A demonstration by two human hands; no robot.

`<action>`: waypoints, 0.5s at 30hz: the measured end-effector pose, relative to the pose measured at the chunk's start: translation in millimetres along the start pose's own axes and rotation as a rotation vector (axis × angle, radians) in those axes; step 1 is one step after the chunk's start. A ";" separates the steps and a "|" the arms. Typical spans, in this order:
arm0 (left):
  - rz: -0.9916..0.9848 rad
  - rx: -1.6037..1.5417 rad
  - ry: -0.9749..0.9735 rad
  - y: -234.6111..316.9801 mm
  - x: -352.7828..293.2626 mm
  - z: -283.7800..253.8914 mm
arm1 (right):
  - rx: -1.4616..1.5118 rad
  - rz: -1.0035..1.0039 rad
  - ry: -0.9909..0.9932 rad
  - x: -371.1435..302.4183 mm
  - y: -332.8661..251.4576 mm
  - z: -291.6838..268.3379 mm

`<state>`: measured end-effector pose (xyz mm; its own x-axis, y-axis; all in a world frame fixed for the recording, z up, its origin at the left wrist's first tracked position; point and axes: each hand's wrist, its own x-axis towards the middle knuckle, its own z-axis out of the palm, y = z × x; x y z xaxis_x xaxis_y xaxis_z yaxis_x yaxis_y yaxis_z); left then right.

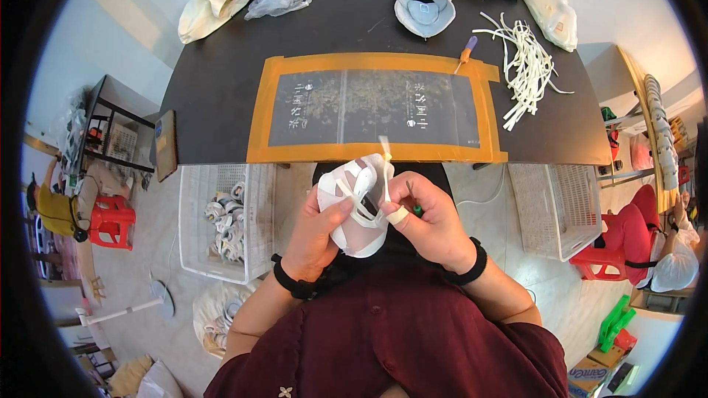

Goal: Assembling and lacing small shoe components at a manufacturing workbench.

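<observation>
Just in front of the table edge, a white shoe upper [363, 242] is held over my lap. My left hand [313, 234] is closed on its left side, thumb pressed on the white strips across its opening. My right hand [433, 225] is closed at its right side, thumb and finger pinching a white lace [387, 186] that runs up along the collar. A yellowish band of tape [397, 215] wraps my right thumb. A small green-ended tool [418, 210] shows among my right fingers; the rest of it is hidden.
On the dark table [214, 96] lie a taped-down sheet [258, 118], an orange-handled tool [466, 54], a bundle of white laces [527, 66] and more shoe uppers [425, 11]. White crates [225, 275] [560, 206] stand below on both sides. Other people [59, 210] sit farther off.
</observation>
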<state>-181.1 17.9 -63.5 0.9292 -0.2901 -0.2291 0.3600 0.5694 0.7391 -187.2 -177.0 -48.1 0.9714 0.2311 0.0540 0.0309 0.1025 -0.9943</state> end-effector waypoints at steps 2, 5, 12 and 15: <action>-0.008 0.000 0.005 -0.3 -1.6 0.0 | 0.065 0.004 -0.028 -3.4 0.9 0.8; 0.011 0.012 -0.013 -0.6 -3.2 2.5 | 0.135 0.003 -0.014 -5.3 0.7 4.5; 0.055 -0.007 0.000 -2.4 -2.0 0.8 | -0.022 0.019 -0.060 -7.3 0.5 0.8; 0.056 0.011 0.022 -4.3 -3.4 0.9 | -0.046 0.045 -0.070 -7.6 -0.8 0.5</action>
<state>-185.8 15.8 -65.3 0.9496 -0.2410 -0.2007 0.3063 0.5756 0.7582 -194.7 -178.4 -47.7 0.9534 0.3014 0.0141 0.0001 0.0463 -0.9989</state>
